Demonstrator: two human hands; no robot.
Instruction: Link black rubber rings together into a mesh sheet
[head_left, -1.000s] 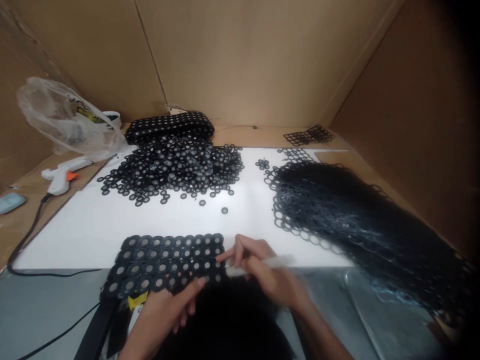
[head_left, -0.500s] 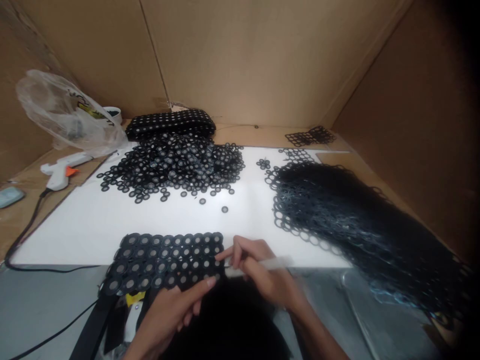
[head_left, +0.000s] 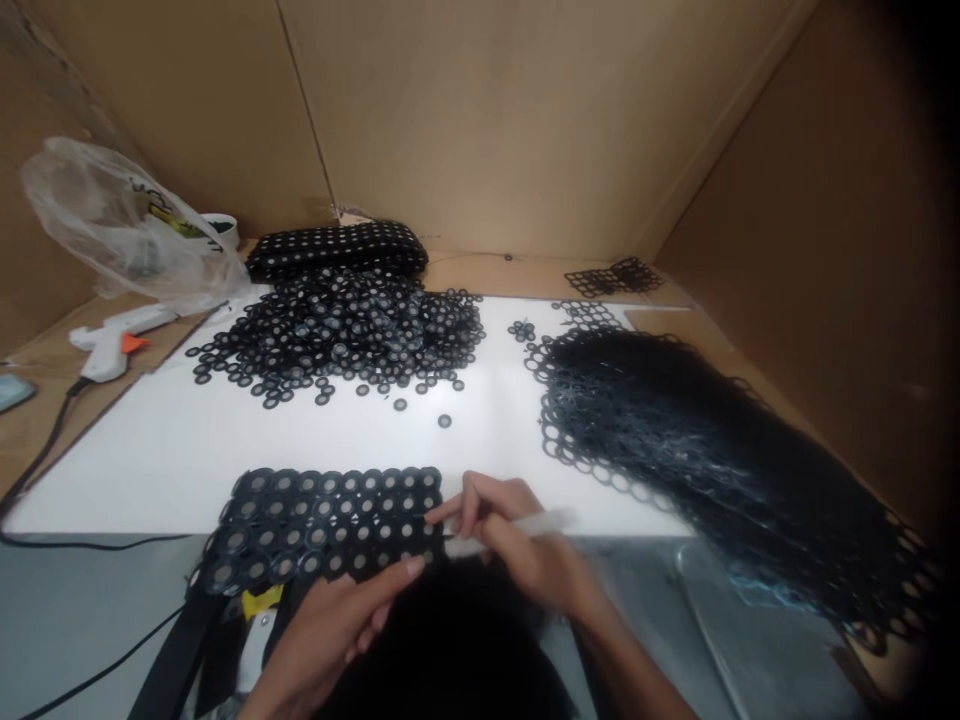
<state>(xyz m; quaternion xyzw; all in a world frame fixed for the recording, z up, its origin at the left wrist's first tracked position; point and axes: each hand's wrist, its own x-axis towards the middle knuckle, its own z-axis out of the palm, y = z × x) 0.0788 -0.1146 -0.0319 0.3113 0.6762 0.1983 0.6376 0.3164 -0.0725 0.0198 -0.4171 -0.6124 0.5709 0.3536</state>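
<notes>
Left hand (head_left: 334,620) shifted right along dotted panel (head_left: 328,508).

Bare hands (head_left: 334,622) and bare forearms (head_left: 619,650) show against dark black clothing (head_left: 457,650).

A black mat (head_left: 339,520) with pale discs (head_left: 257,484) is lying at the bench's (head_left: 135,450) front edge. A white stick (head_left: 546,522) is slanting beside it.

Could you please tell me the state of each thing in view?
Disc sheet, spread out
Left hand, touching the sheet's near edge
White tool, held at a slant
Right hand, closed around it
Loose discs, heaped, some scattered
Ring sheets, piled
Glue gun, lying down, on or off unclear
Plastic bag, crumpled
</notes>
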